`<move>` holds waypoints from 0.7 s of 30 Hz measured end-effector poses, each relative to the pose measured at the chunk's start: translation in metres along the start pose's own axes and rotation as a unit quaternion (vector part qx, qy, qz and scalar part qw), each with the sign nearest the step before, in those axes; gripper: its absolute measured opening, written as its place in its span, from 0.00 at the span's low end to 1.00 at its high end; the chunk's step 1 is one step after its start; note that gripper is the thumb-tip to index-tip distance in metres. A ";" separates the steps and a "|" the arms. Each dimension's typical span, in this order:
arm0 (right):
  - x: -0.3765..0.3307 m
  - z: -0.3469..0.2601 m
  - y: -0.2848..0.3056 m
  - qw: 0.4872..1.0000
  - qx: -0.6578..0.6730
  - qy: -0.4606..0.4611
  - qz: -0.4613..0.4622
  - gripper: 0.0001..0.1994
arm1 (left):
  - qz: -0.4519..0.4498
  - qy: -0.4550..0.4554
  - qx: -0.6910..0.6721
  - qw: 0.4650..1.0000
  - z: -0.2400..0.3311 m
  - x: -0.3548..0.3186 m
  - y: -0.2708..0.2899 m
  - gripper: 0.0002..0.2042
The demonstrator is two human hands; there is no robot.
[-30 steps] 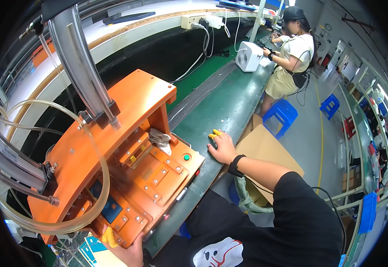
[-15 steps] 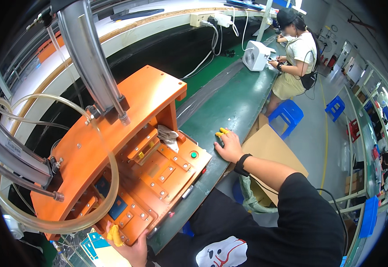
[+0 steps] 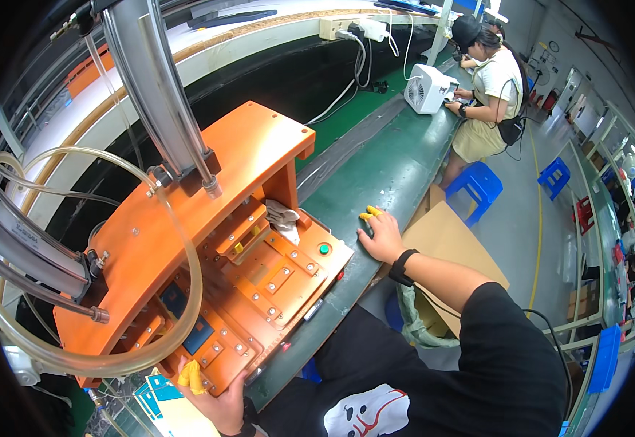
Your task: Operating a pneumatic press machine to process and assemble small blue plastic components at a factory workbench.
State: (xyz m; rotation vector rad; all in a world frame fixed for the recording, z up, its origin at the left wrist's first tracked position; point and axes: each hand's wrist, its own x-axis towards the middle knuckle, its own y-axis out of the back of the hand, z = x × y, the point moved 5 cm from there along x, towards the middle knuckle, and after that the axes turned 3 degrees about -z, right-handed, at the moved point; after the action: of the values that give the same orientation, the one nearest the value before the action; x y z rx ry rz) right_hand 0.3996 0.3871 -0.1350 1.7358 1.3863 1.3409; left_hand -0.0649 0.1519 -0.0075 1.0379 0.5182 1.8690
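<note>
Your left hand (image 3: 219,404) clasps the near corner of the orange press fixture (image 3: 208,247), at seven o'clock of its base, a yellow finger cot showing. Your right hand (image 3: 381,237) lies flat and loose on the green table (image 3: 397,167), holding nothing, at three o'clock of the fixture. The fixture looks heavy, rigid and bolted together; take it by the base plate's edges, not by the clear hoses (image 3: 77,349). Its long axis runs from seven o'clock up toward one o'clock, open front facing you.
</note>
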 end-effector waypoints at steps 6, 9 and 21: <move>0.000 -0.002 0.001 1.000 -0.002 -0.002 0.000 0.22 | 0.014 0.002 -0.031 0.999 -0.008 -0.002 -0.003 0.46; 0.000 -0.001 0.001 1.000 -0.003 -0.005 0.001 0.22 | 0.017 -0.003 -0.031 0.999 -0.009 -0.003 -0.004 0.46; 0.000 0.000 0.000 1.000 -0.003 -0.005 0.002 0.22 | 0.007 -0.010 0.000 1.000 -0.005 0.000 -0.002 0.45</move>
State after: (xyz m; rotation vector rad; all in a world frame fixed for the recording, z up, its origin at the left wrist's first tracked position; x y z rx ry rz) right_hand 0.3997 0.3874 -0.1347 1.7405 1.3720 1.3351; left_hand -0.0683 0.1529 -0.0115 1.0625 0.4991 1.8694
